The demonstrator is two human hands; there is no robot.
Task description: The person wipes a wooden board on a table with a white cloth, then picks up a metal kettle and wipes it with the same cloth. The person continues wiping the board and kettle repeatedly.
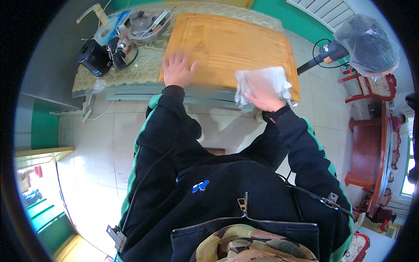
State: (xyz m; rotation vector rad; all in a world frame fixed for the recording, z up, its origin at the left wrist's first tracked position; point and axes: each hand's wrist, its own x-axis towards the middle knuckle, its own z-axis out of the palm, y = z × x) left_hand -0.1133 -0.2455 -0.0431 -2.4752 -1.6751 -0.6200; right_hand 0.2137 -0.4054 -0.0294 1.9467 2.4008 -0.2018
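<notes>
A large wooden tea tray (229, 42) with grooved slats lies on a table with a lace-patterned cover (147, 65). My left hand (178, 69) rests flat near the tray's left front corner, fingers spread, holding nothing. Under my right hand (263, 93) is a folded white cloth (278, 80), on the tray's right front part and reaching over its front edge. The right hand is blurred; its fingers lie over the cloth, and whether they grip it or only press on it is hard to see.
Left of the tray stand a black canister (94, 58), a glass kettle (121, 51), a plastic basket of small items (150, 37) and a tap-like dispenser (98, 14). A plastic-wrapped object on a dark pole (366, 46) stands right. Farther right are red wooden chairs (370, 86).
</notes>
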